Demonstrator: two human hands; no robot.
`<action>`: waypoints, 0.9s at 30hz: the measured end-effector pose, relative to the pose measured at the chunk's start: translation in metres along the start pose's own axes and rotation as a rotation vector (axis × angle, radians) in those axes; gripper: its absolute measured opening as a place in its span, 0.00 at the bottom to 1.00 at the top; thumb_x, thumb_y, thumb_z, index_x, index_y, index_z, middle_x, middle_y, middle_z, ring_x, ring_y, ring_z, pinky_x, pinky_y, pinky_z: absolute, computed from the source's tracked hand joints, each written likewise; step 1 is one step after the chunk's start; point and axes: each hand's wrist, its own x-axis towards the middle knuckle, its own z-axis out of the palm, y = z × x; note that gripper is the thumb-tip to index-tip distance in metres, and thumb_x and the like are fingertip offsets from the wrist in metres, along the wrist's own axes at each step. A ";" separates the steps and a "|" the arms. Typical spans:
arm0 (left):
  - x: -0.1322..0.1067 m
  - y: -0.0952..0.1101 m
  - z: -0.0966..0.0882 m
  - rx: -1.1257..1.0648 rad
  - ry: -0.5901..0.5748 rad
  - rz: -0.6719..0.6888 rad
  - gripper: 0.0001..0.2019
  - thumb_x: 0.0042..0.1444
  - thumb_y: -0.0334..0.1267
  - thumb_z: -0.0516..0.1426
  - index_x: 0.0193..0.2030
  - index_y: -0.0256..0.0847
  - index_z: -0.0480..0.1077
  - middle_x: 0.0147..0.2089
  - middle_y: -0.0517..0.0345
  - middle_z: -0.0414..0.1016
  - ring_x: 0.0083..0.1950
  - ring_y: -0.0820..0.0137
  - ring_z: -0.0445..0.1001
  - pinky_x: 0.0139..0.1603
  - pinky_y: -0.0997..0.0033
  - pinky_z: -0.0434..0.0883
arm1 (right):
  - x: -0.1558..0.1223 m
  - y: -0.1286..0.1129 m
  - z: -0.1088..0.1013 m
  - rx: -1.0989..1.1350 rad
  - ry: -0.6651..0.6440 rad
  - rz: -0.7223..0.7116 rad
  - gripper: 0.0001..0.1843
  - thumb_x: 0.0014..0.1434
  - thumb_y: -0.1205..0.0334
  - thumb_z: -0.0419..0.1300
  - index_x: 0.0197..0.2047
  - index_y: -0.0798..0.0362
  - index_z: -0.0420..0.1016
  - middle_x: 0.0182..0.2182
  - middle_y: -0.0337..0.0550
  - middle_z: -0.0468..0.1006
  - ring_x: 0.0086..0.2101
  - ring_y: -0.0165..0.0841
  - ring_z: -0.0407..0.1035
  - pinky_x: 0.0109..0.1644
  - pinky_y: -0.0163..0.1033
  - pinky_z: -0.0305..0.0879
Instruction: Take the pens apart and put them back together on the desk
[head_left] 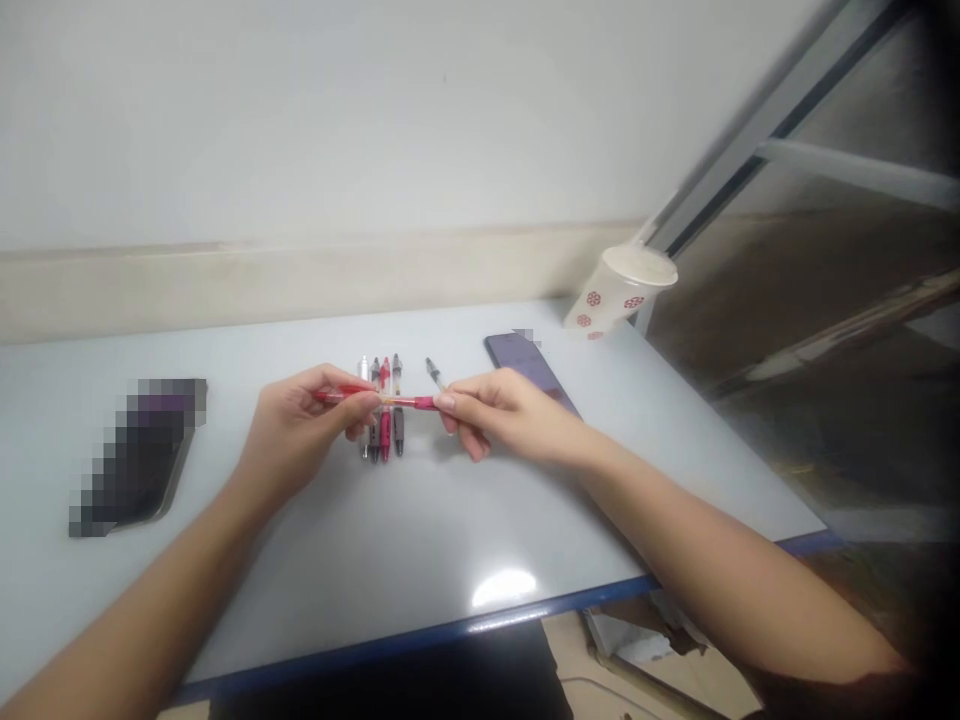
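Note:
A red pen is held level above the table between my two hands. My left hand pinches its left part between thumb and fingers. At its right end, my right hand grips the darker red section. Behind and below the held pen, several pens lie side by side on the table: a silver one, dark grey ones and a red one. Another dark pen lies slightly apart, partly hidden by my right hand.
A phone lies behind my right hand, partly covered by it. At the left is another dark phone, blurred out. A paper cup with red flower prints stands at the table's back right corner. The white table has a blue front edge.

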 end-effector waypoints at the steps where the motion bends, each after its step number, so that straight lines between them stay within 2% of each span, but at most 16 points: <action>1: -0.001 0.000 -0.001 -0.001 -0.010 0.022 0.05 0.57 0.40 0.68 0.33 0.43 0.80 0.24 0.62 0.77 0.26 0.72 0.74 0.30 0.71 0.72 | 0.000 -0.001 -0.001 0.027 -0.020 0.008 0.25 0.73 0.43 0.55 0.31 0.53 0.72 0.18 0.35 0.73 0.21 0.27 0.60 0.29 0.35 0.58; 4: -0.002 0.001 -0.005 0.014 -0.022 0.088 0.03 0.55 0.38 0.69 0.34 0.44 0.81 0.26 0.61 0.79 0.27 0.71 0.76 0.29 0.70 0.72 | -0.001 -0.002 -0.007 0.091 -0.088 0.013 0.25 0.72 0.43 0.56 0.31 0.53 0.74 0.18 0.36 0.73 0.21 0.28 0.64 0.32 0.36 0.63; 6: -0.002 0.001 -0.007 0.025 -0.047 0.163 0.04 0.54 0.38 0.71 0.34 0.45 0.82 0.30 0.59 0.82 0.30 0.70 0.78 0.32 0.69 0.74 | -0.002 -0.001 -0.010 0.109 -0.183 0.009 0.23 0.71 0.44 0.59 0.34 0.54 0.79 0.21 0.39 0.78 0.25 0.29 0.69 0.35 0.37 0.66; 8: -0.001 0.000 -0.008 0.018 -0.118 0.250 0.04 0.55 0.37 0.71 0.34 0.45 0.82 0.33 0.57 0.83 0.33 0.68 0.78 0.37 0.66 0.75 | -0.002 -0.001 -0.011 0.086 -0.266 -0.012 0.23 0.71 0.45 0.60 0.36 0.55 0.82 0.27 0.42 0.81 0.29 0.29 0.71 0.37 0.37 0.67; 10: -0.001 -0.001 -0.007 -0.020 -0.218 0.278 0.03 0.56 0.36 0.71 0.34 0.45 0.82 0.33 0.56 0.83 0.35 0.66 0.79 0.39 0.64 0.75 | -0.001 0.000 -0.010 0.027 -0.244 -0.054 0.22 0.71 0.45 0.60 0.37 0.56 0.83 0.28 0.41 0.79 0.29 0.28 0.69 0.35 0.36 0.64; 13: -0.003 -0.002 0.001 -0.066 -0.341 0.206 0.03 0.57 0.36 0.70 0.35 0.44 0.81 0.35 0.55 0.82 0.37 0.65 0.78 0.40 0.64 0.74 | 0.000 0.003 -0.004 -0.007 -0.105 -0.125 0.17 0.70 0.48 0.62 0.46 0.54 0.82 0.27 0.36 0.75 0.28 0.27 0.66 0.32 0.35 0.60; 15: -0.005 -0.004 0.008 -0.073 -0.394 0.145 0.04 0.59 0.38 0.69 0.35 0.43 0.80 0.36 0.54 0.82 0.39 0.65 0.78 0.41 0.64 0.74 | 0.002 0.006 0.002 0.053 -0.101 -0.147 0.16 0.68 0.50 0.65 0.53 0.52 0.79 0.28 0.35 0.75 0.27 0.27 0.65 0.32 0.34 0.61; 17: -0.006 -0.004 0.015 -0.101 -0.408 0.086 0.07 0.60 0.40 0.68 0.40 0.42 0.78 0.37 0.54 0.81 0.39 0.66 0.78 0.40 0.65 0.74 | 0.003 0.010 0.006 0.119 -0.127 -0.150 0.17 0.67 0.52 0.66 0.55 0.51 0.75 0.28 0.33 0.74 0.26 0.26 0.65 0.31 0.34 0.62; 20: -0.006 -0.005 0.022 -0.180 -0.390 0.027 0.18 0.59 0.40 0.68 0.52 0.44 0.70 0.39 0.56 0.81 0.39 0.66 0.80 0.41 0.65 0.76 | 0.004 0.014 0.010 0.134 -0.111 -0.157 0.21 0.67 0.55 0.66 0.60 0.50 0.71 0.28 0.31 0.72 0.27 0.27 0.66 0.33 0.34 0.65; 22: -0.006 -0.006 0.023 -0.146 -0.313 0.042 0.21 0.60 0.41 0.67 0.55 0.44 0.65 0.41 0.57 0.80 0.39 0.66 0.80 0.40 0.66 0.76 | 0.005 0.016 0.011 0.129 -0.074 -0.173 0.25 0.68 0.58 0.65 0.65 0.48 0.66 0.28 0.31 0.72 0.28 0.27 0.68 0.34 0.35 0.66; 25: -0.004 -0.009 0.022 0.066 -0.132 0.130 0.17 0.62 0.42 0.64 0.55 0.43 0.66 0.39 0.58 0.77 0.36 0.68 0.77 0.37 0.67 0.73 | 0.008 0.018 0.011 0.117 0.008 -0.177 0.29 0.66 0.63 0.64 0.68 0.47 0.64 0.31 0.32 0.73 0.29 0.28 0.69 0.35 0.35 0.68; 27: -0.002 -0.013 0.019 0.225 -0.089 0.198 0.11 0.64 0.42 0.62 0.50 0.43 0.70 0.34 0.60 0.75 0.33 0.69 0.74 0.36 0.68 0.71 | 0.009 0.019 0.009 0.120 0.070 -0.148 0.28 0.63 0.67 0.64 0.65 0.47 0.67 0.31 0.32 0.72 0.29 0.27 0.69 0.34 0.34 0.68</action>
